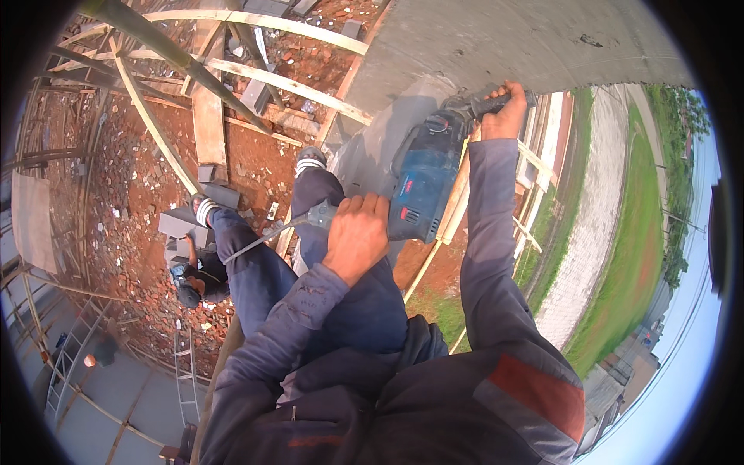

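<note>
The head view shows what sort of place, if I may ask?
Probably a building site: pole scaffolding, rubble-strewn red ground and a blue power tool in use suggest it.

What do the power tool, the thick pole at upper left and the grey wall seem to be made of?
Power tool: probably hard plastic, blue and black, judging by its moulded, vented casing.
Pole: likely bamboo, smooth and greenish, since it looks round with joint-like bands.
Wall: perhaps cement plaster or concrete, matt and streaked; the surface alone leaves it open.
</note>
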Tool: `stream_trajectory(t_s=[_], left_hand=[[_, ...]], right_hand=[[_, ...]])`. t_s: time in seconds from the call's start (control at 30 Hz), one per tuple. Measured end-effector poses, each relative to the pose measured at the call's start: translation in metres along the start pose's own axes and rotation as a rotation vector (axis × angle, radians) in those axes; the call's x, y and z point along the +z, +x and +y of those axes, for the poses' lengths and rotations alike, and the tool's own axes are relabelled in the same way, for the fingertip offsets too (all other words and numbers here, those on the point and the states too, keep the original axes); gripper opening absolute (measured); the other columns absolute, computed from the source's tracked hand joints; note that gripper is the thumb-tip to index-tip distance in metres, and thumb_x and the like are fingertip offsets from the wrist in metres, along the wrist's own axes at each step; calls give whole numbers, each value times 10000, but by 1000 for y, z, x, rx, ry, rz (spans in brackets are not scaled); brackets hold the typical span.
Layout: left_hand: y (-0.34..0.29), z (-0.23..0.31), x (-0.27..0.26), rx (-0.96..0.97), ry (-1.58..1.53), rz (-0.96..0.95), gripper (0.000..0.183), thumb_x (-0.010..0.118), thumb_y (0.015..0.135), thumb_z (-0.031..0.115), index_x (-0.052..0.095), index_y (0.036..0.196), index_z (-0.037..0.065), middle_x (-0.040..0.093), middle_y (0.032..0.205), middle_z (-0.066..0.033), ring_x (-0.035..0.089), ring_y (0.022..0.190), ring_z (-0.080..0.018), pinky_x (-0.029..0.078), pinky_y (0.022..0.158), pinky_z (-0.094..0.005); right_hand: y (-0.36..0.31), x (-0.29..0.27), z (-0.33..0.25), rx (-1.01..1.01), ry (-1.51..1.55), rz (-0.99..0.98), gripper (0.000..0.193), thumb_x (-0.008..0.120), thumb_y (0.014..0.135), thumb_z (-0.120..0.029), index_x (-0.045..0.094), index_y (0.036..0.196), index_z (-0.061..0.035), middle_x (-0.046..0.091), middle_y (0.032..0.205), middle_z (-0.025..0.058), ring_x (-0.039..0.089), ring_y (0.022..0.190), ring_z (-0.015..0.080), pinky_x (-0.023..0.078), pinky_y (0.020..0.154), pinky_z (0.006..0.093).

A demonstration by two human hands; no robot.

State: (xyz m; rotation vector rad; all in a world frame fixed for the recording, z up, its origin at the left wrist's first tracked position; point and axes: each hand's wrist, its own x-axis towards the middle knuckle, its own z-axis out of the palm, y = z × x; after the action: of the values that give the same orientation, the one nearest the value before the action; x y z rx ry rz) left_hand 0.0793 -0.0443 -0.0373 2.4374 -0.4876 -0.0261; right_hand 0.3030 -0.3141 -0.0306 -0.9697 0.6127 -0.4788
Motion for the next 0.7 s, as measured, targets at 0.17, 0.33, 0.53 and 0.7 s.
stream_trajectory(t_s=[0.17, 0.33, 0.53, 0.7], left_hand=[[4, -2, -3, 5, 2, 6, 277, 651, 611, 21, 563, 873, 32, 577, 855, -133, 597, 826, -324, 468, 751, -401], [7, 0, -2, 27, 22, 7, 133, 588, 727, 53, 578, 857, 26, 586, 829, -126, 606, 802, -299, 467, 763, -387], [8, -1, -3, 22, 5, 25, 132, 588, 726, 57, 584, 855, 29, 591, 830, -123, 610, 805, -293, 467, 771, -384], [9, -4, 1, 25, 12, 51, 131, 593, 718, 56, 588, 848, 36, 595, 820, -122, 613, 792, -293, 468, 765, -381]], right_hand=[[1, 2, 0, 12, 12, 19, 113, 646, 791, -113, 534, 791, -100, 480, 654, 7, 471, 591, 141, 401, 568, 314], [4, 1, -1, 13, 2, 0, 95, 634, 796, -110, 539, 803, -104, 484, 652, 5, 470, 584, 137, 403, 560, 311], [0, 5, 0, -6, -11, 12, 80, 621, 812, -114, 543, 808, -98, 491, 660, 6, 471, 588, 137, 401, 563, 306], [5, 5, 0, -25, -18, 23, 63, 618, 816, -114, 560, 824, -90, 493, 664, 4, 469, 587, 132, 398, 557, 306]])
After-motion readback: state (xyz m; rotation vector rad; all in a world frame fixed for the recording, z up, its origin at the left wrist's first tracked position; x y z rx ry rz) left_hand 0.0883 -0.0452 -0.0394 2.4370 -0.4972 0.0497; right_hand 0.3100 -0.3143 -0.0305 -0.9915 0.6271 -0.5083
